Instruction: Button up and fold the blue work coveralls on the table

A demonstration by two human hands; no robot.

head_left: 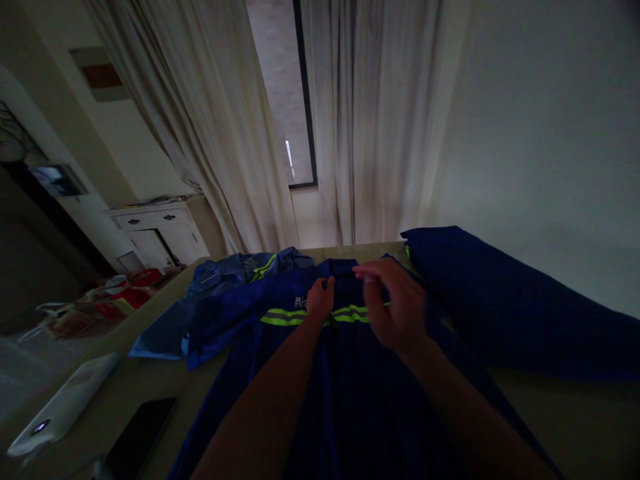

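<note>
A dark blue work jacket with a yellow-green reflective stripe across the chest lies spread out in front of me, collar at the far end. My left hand is closed on its front just below the collar, thumb and fingers pinching the cloth. Over the other side of the chest, my right hand is raised, its fingers bent and the thumb apart from them. Nothing shows in that hand. Both forearms cover part of the jacket's front.
Another blue garment with a reflective stripe lies crumpled behind the left sleeve. Dark blue cloth rests at the right by the wall. A black phone and a white device lie at left. Red bags stand beyond the left edge.
</note>
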